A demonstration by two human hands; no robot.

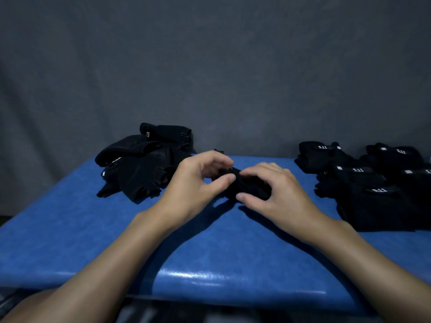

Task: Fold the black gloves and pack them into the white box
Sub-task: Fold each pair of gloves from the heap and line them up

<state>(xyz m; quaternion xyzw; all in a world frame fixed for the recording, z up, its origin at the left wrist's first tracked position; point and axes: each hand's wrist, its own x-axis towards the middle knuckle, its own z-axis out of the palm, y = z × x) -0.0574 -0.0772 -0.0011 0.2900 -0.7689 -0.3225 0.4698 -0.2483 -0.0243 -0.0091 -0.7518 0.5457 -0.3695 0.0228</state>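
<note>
A black glove [247,186] is bunched up at the middle of the blue table [210,252], held between both hands. My left hand [198,185] pinches its left end with thumb and fingers. My right hand [275,194] covers its right side, thumb pressed against the front. A loose heap of black gloves [144,164] lies at the back left. Folded black gloves with white "5.11" labels [363,183] are laid in rows at the right. No white box is in view.
A grey cloth backdrop [210,66] hangs right behind the table. The table's glossy front edge [210,278] runs close to my body. Blue surface shows between the heap and the folded rows.
</note>
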